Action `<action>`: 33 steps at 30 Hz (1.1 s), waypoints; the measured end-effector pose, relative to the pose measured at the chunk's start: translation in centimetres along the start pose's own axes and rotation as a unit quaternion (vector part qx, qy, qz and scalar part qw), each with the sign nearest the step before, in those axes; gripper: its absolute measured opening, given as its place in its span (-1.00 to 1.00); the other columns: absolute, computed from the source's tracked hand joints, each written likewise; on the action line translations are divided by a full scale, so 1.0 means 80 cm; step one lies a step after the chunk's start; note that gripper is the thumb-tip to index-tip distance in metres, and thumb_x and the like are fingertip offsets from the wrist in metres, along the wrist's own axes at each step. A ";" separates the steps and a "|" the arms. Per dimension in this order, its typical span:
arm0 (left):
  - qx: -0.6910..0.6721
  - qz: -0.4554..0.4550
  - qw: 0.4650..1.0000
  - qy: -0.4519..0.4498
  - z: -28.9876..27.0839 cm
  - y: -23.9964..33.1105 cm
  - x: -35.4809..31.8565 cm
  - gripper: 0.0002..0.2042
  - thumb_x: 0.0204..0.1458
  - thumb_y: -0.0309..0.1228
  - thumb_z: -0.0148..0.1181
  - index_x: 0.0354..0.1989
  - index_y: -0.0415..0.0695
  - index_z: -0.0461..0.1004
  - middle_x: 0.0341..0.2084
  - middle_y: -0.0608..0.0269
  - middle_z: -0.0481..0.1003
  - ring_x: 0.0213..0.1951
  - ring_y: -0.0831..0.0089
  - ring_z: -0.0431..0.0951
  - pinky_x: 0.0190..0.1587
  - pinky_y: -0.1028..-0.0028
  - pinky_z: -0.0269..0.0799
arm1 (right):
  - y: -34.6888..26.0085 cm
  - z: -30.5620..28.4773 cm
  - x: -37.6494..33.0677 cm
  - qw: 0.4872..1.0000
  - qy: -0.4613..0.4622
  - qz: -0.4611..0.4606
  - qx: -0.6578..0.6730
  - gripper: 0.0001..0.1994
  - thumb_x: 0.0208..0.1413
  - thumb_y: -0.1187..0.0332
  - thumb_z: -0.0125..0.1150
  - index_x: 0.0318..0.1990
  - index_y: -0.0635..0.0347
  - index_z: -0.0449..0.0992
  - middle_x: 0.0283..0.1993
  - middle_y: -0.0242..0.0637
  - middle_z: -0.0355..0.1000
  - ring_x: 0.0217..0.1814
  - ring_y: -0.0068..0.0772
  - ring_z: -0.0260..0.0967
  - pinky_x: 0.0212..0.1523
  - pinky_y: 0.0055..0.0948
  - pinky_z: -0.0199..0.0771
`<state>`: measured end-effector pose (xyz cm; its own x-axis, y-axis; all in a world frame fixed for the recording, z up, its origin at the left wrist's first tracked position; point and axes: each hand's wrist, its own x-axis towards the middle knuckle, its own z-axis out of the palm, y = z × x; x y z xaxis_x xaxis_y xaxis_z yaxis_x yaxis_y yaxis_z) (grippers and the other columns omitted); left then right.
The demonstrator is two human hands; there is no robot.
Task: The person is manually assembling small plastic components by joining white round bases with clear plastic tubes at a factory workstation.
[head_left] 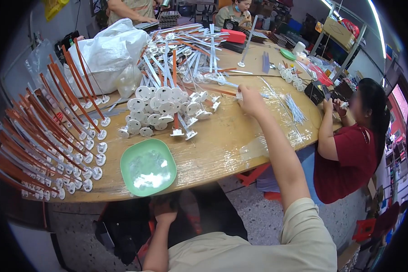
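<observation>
Rods, orange-brown and grey with white round caps at their ends, are laid out in a fan along the left edge of the wooden table. A white plastic bag is set behind them, near the far left side of the table.

A green bowl with small clear pieces inside is placed at the near edge of the table. The left hand is held low, below the table edge just under the bowl, against dark fabric; whether the fingers are closed on anything cannot be told.

A heap of white discs is piled at mid-table, with loose white and orange sticks stacked behind it in a crossed pile.

The right hand is stretched out over the table, right of the disc heap. Its fingers are pinched together on a small white piece, held just above the tabletop. A bundle of thin white strips is lying just right of the hand, on clear film.

A red box is seen at the far side of the table, a green lid further right.

A person in a red shirt is seated at the right end of the table, hands raised close together on a small white part. Two more people are seated at the far end.
</observation>
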<state>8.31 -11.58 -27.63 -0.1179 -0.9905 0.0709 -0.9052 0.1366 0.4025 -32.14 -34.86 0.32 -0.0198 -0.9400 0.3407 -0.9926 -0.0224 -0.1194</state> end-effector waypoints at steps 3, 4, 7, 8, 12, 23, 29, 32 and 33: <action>0.023 0.036 0.999 0.028 0.001 -0.002 0.001 -0.74 -0.07 -0.19 0.25 -0.26 -0.03 0.63 0.07 0.12 0.48 0.22 0.04 0.34 0.26 0.09 0.25 | 0.011 -0.030 -0.028 0.997 -0.022 -0.045 0.066 -0.73 -0.04 0.44 0.25 -0.15 0.23 0.43 -0.15 0.02 0.49 -0.07 0.05 0.47 -0.06 -0.13 0.48; 0.041 0.058 0.997 0.041 0.003 -0.002 0.001 -0.75 -0.08 -0.20 0.26 -0.28 -0.05 0.63 0.06 0.09 0.48 0.21 0.03 0.35 0.23 0.09 0.30 | 0.025 -0.042 -0.044 0.992 -0.011 -0.084 0.098 -0.77 -0.04 0.48 0.20 -0.18 0.26 0.41 -0.25 0.04 0.50 -0.15 0.05 0.50 -0.11 -0.11 0.49; -0.014 0.011 1.000 -0.020 0.002 -0.009 -0.005 -0.71 -0.01 -0.13 0.12 -0.24 -0.01 0.63 -0.03 0.04 0.52 0.12 -0.05 0.40 0.24 0.05 0.25 | 0.021 -0.096 -0.118 0.970 0.030 -0.020 0.241 -0.73 -0.07 0.48 0.37 -0.21 0.29 0.44 -0.39 -0.24 0.50 -0.39 -0.48 0.53 -0.34 -0.46 0.51; -0.035 0.016 0.999 -0.002 0.001 -0.008 -0.010 -0.74 -0.04 -0.20 0.17 -0.26 -0.04 0.62 -0.04 -0.02 0.52 0.12 -0.07 0.39 0.22 0.06 0.27 | 0.032 -0.103 -0.150 0.964 0.058 -0.027 0.259 -0.74 -0.01 0.51 0.36 -0.20 0.28 0.42 -0.40 -0.30 0.49 -0.40 -0.61 0.48 -0.39 -0.55 0.50; -0.069 0.044 0.994 0.067 -0.010 0.004 -0.026 -0.82 -0.09 -0.34 0.24 -0.31 -0.10 0.61 -0.13 -0.04 0.55 0.03 -0.04 0.47 0.15 0.11 0.35 | 0.024 -0.108 -0.265 0.834 0.083 0.116 0.533 -0.77 0.06 0.65 0.23 -0.14 0.28 0.38 -0.43 -0.27 0.49 -0.49 -0.55 0.47 -0.47 -0.60 0.50; -0.524 0.225 0.821 0.015 -0.238 0.235 -0.083 -0.58 -0.13 -0.66 0.28 0.00 -0.35 0.52 -0.16 -0.04 0.60 -0.21 0.28 0.67 -0.11 0.48 0.53 | -0.152 -0.130 -0.399 0.855 0.166 -0.091 0.482 -0.71 -0.28 0.73 0.40 -0.29 0.42 0.56 -0.32 -0.04 0.55 -0.37 -0.36 0.56 -0.36 -0.51 0.56; -0.518 0.285 0.804 0.065 -0.266 0.223 -0.084 -0.53 -0.18 -0.66 0.32 0.02 -0.37 0.48 -0.10 -0.19 0.56 -0.08 0.06 0.63 -0.08 0.40 0.55 | -0.195 -0.144 -0.405 0.828 0.107 -0.170 0.524 -0.70 -0.26 0.66 0.43 -0.26 0.30 0.61 -0.34 -0.07 0.55 -0.38 -0.16 0.57 -0.36 -0.46 0.60; -0.524 0.276 0.801 0.093 -0.270 0.219 -0.091 -0.54 -0.18 -0.65 0.34 0.00 -0.35 0.50 -0.11 -0.21 0.56 -0.06 0.01 0.61 -0.06 0.35 0.54 | -0.205 -0.124 -0.433 0.732 0.037 -0.104 0.672 -0.71 -0.03 0.71 0.29 -0.12 0.35 0.45 -0.20 0.00 0.54 -0.28 -0.19 0.60 -0.29 -0.41 0.64; -0.524 0.290 0.793 0.108 -0.262 0.218 -0.089 -0.57 -0.19 -0.65 0.35 -0.03 -0.35 0.52 -0.12 -0.23 0.56 -0.03 -0.10 0.57 -0.03 0.26 0.52 | -0.212 -0.117 -0.440 0.618 0.001 -0.033 0.785 -0.73 0.06 0.72 0.22 -0.09 0.36 0.38 -0.15 0.03 0.53 -0.24 -0.21 0.60 -0.26 -0.38 0.65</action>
<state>1.89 -1.77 -1.98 -0.2156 -0.7458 0.6304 0.1264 0.6188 0.7753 -15.77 1.82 -0.92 0.0136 -0.9189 0.3942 0.3487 -0.3651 -0.8632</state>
